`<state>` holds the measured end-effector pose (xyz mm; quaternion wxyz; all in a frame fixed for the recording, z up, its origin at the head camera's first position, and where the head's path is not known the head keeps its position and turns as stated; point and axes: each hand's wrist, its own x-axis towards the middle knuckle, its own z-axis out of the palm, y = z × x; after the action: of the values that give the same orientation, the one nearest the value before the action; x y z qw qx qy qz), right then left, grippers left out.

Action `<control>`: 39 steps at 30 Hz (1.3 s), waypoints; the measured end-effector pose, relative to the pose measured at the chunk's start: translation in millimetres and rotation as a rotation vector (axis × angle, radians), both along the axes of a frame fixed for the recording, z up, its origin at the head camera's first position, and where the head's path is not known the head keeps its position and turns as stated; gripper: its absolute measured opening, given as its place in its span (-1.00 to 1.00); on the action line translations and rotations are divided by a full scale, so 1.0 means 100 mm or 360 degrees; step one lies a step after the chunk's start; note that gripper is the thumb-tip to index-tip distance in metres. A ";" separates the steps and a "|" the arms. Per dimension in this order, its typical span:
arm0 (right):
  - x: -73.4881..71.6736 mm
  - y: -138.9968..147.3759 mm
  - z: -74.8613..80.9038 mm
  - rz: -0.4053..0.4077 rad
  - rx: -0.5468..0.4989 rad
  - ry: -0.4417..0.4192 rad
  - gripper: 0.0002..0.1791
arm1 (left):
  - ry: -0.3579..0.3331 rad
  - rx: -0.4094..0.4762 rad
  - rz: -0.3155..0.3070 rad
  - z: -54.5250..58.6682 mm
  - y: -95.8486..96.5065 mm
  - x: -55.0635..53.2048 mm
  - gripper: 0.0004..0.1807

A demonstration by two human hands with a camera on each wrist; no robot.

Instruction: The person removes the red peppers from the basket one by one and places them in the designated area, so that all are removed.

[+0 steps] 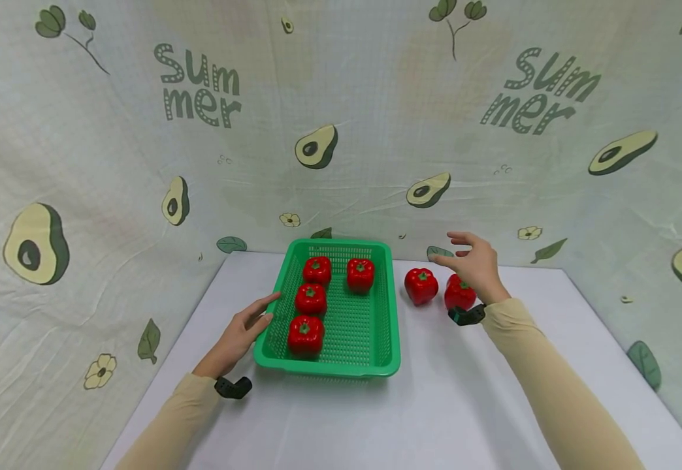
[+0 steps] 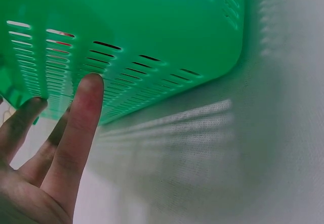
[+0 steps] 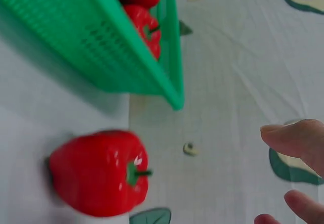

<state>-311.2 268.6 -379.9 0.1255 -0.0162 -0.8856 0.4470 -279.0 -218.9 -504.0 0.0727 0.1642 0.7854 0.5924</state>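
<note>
My left hand [image 1: 236, 338] is at the left side of a green plastic basket [image 1: 394, 326], its fingers extended against or close beside the wall. The left wrist view shows the fingers [image 2: 83, 113] at the slotted basket wall [image 2: 167, 37]; nothing is gripped. My right hand [image 1: 477, 266] hovers over the table's right side with thumb and fingers apart, holding nothing. Below it sits a red bell pepper [image 1: 458, 295], partly hidden by the hand and wrist. Another red bell pepper [image 1: 421, 286] stands between it and the basket.
Inside the basket are several more red bell peppers, three in a column along the left, such as the nearest pepper [image 1: 306, 336], and a single pepper [image 1: 360, 275] at the back right. A white table [image 1: 447, 405] supports everything. Behind it hangs a printed cloth [image 1: 364, 183].
</note>
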 end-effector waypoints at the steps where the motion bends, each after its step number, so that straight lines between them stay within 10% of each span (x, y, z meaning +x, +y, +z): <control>1: -0.01 -0.04 0.02 0.0019 -0.0023 -0.0002 -0.14 | 0.0005 0.0001 -0.0004 0.00 -0.01 0.00 -0.46; 23: -0.09 -0.99 0.07 0.0203 -0.0290 -0.0008 -0.22 | -0.0017 0.0016 -0.0027 -0.02 -0.04 0.05 -0.46; 39: -0.27 -1.46 -0.17 0.0292 0.0069 -0.0024 -0.22 | -0.0042 -0.0001 -0.0020 0.02 -0.01 0.04 -0.47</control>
<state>-338.6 122.4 -397.3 0.0776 0.0641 -0.8937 0.4372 -274.7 -220.3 -502.4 0.0869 0.1614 0.7834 0.5939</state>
